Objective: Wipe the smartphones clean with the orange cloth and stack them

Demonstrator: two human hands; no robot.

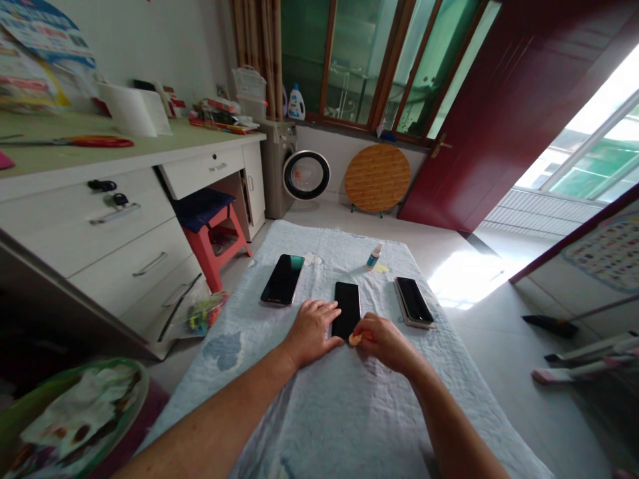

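One middle smartphone (348,301), between left hand (310,329) and right hand (389,342)

Middle smartphone: black screen facing up, flat on the cloth-covered desk (464,412), long sides running away from the person.

Left hand: palm down, fingers (320,307) extended and loosely spread, tips over the smartphone's left edge, thumb pointing toward its lower end.

Right hand: fingers (368,324) closed, gripping a small orange piece (355,339) at the smartphone's lower right corner; material cannot be told.

Left smartphone (283,279): larger, dark screen up, slightly slanted, well apart from the hands.

Right smartphone (414,299): dark screen up, pale border along its left and lower sides, slanted the other way.

Spray bottle (373,257): small, white top, blue-marked label, upright beyond the middle smartphone, toward its right.

Cloth (319,426): pale blue, wrinkled, patterned with darker blue and yellow patches, beneath all the above.

Surroundings: red stool (212,256) with a dark blue seat cover beside a white drawer unit (120,233); washing machine (276,166), door open; round wooden tabletop (378,178), leaning against the wall; dark red door (479,106), right.
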